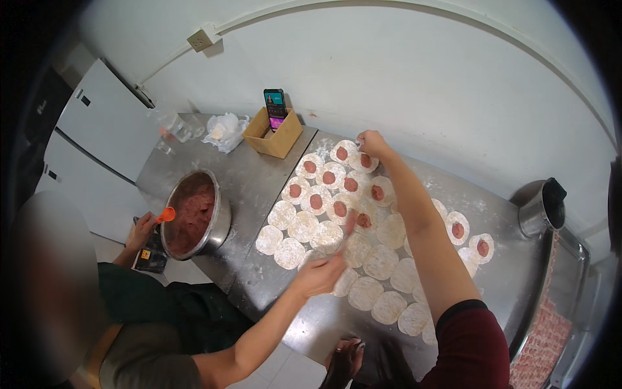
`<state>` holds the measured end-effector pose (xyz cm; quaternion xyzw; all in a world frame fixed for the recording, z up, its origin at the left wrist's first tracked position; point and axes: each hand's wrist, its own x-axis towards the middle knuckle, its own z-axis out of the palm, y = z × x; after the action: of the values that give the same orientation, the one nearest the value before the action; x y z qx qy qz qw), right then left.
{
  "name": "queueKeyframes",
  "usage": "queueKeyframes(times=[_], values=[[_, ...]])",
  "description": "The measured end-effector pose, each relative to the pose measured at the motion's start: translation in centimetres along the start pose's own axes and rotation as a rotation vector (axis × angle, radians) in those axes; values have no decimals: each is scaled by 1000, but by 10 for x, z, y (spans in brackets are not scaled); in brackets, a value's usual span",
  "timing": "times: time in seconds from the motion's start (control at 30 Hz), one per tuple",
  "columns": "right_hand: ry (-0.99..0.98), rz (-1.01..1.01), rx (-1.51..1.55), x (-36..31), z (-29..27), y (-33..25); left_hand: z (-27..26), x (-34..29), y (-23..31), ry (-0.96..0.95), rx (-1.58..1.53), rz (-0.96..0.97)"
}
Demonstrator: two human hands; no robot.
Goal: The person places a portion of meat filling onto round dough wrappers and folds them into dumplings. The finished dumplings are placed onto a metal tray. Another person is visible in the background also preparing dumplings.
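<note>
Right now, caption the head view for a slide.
Right hand at far wrappers; left hand holds a utensil over them.

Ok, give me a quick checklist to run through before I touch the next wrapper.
1. Right hand placed: ok, it rests on a filled wrapper in the far row.
2. Plain wrappers left: ok, many lie unfilled on the near side of the steel table.
3. Filling supply: ok, the metal bowl holds pink meat.
4. Path over the middle rows: not ok, a hand with a stick reaches across them.
5. Left hand: cannot tell whether that hand with the stick is yours.
6. Phone: ok, propped in the cardboard box, apart from the wrappers.
</note>
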<state>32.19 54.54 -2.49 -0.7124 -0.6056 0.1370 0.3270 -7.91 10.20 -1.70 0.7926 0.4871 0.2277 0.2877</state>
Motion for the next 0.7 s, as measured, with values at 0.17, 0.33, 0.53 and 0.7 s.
queueKeyframes(times=[0.17, 0.33, 0.53, 0.7], values=[[20, 151, -83, 12, 15, -2, 2, 6, -4, 23, -31, 135], [95, 257, -86, 14, 27, -8, 0, 4, 2, 38, 35, 134], [98, 178, -146, -16, -3, 24, -1, 7, 1, -68, 64, 50], [4, 128, -286, -58, -60, 72, 1, 2, -1, -48, 22, -107]])
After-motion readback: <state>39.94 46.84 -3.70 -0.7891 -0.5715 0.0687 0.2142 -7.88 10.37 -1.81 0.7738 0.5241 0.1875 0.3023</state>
